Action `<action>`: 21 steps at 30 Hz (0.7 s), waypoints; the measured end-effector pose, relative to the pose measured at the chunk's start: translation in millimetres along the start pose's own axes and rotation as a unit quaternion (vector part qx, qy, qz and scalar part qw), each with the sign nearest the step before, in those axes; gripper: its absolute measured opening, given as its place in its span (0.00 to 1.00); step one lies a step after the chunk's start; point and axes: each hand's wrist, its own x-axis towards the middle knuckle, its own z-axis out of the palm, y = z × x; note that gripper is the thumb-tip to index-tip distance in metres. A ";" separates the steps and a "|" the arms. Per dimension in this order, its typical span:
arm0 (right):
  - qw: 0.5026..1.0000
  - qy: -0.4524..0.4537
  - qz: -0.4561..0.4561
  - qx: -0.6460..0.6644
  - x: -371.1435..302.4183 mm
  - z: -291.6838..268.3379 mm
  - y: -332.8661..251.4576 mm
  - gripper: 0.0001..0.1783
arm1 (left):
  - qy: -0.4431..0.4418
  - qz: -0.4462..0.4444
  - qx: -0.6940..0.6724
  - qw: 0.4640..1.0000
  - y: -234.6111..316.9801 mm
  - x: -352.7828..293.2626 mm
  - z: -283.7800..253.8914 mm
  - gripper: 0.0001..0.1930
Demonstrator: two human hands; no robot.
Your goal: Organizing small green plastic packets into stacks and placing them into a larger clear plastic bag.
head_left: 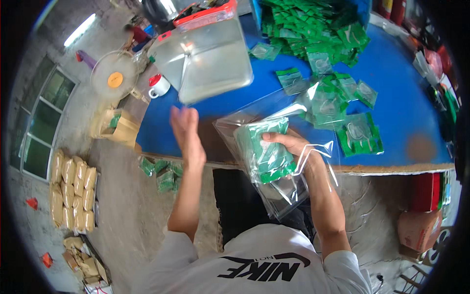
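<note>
My right hand [289,144] is inside a large clear plastic bag [230,120], closed around a stack of small green-and-clear packets [267,147]. Its thumb presses on the top of the stack, and the bag hangs loosely around my wrist, past the table's near edge. My left hand [187,132] is raised to the left of the bag, apart from it, fingers stretched away from me and blurred at the tips. Nothing shows in it. Loose flat packets [360,132] of the same kind lie on the blue table [391,98] beyond my right hand.
A big heap of green packets [308,29] fills the table's far side. A metal tray [220,63] and a white mug with a red top [159,87] stand at the left. More packets [166,179] lie below the table edge, beside an open cardboard box [122,127] and stacked tan bags [73,191].
</note>
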 end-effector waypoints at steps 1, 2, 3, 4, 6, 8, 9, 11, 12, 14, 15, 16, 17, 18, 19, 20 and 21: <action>1.000 -0.009 0.001 0.015 4.6 -7.3 4.2 0.38 | -0.062 -0.105 -0.052 0.991 -16.8 -15.9 -4.1 0.34; 1.000 -0.009 0.005 0.013 11.5 -14.1 7.5 0.38 | -0.122 -0.209 -0.103 0.965 -30.3 -35.3 -1.7 0.35; 0.999 -0.032 0.025 0.010 18.3 -19.7 11.5 0.38 | -0.157 -0.275 -0.132 0.939 -31.1 -55.0 5.0 0.36; 0.998 -0.049 0.042 0.009 19.7 -22.2 11.3 0.38 | -0.197 -0.342 -0.162 0.905 -30.0 -66.9 12.0 0.39; 0.998 -0.031 0.052 -0.021 15.3 -9.9 6.1 0.37 | -0.259 -0.417 -0.225 0.842 -33.5 -69.4 11.9 0.41; 0.990 0.012 0.078 -0.116 9.5 16.2 -11.1 0.40 | -0.233 -0.392 -0.228 0.860 -29.0 -70.5 15.0 0.39; 0.983 0.021 0.109 -0.146 13.2 22.0 -14.7 0.43 | -0.228 -0.421 -0.235 0.846 -37.4 -66.8 6.7 0.40; 0.995 -0.002 0.087 -0.053 30.9 2.5 -3.7 0.45 | -0.239 -0.441 -0.265 0.824 -41.6 -61.3 6.4 0.40; 0.997 -0.037 0.065 0.037 43.9 -8.3 10.3 0.47 | -0.239 -0.455 -0.295 0.805 -43.4 -60.0 7.1 0.40; 0.988 -0.068 0.039 0.136 53.6 -17.9 35.8 0.49 | -0.236 -0.452 -0.314 0.801 -42.3 -59.5 13.7 0.40; 0.963 -0.043 0.005 0.268 51.0 -15.1 48.0 0.48 | -0.174 -0.462 -0.301 0.816 -47.5 -57.2 13.7 0.39; 0.918 -0.018 -0.027 0.395 44.5 -10.1 56.8 0.48 | -0.109 -0.469 -0.286 0.828 -50.1 -55.7 12.0 0.39; 0.886 -0.049 -0.046 0.458 36.2 -7.4 60.1 0.47 | -0.078 -0.480 -0.280 0.828 -56.0 -51.8 8.1 0.34; 0.885 -0.048 -0.045 0.460 35.8 -4.4 63.2 0.47 | -0.077 -0.481 -0.277 0.828 -60.3 -50.7 8.6 0.34; 0.879 -0.061 -0.094 0.463 37.1 0.9 66.0 0.48 | -0.051 -0.480 -0.253 0.838 -64.1 -50.2 10.5 0.31; 0.871 -0.075 -0.143 0.464 38.3 5.9 68.2 0.49 | -0.026 -0.479 -0.228 0.847 -66.8 -51.4 11.8 0.28; 0.870 -0.073 -0.145 0.466 40.2 8.5 68.6 0.49 | -0.009 -0.485 -0.226 0.844 -57.2 -54.5 19.3 0.22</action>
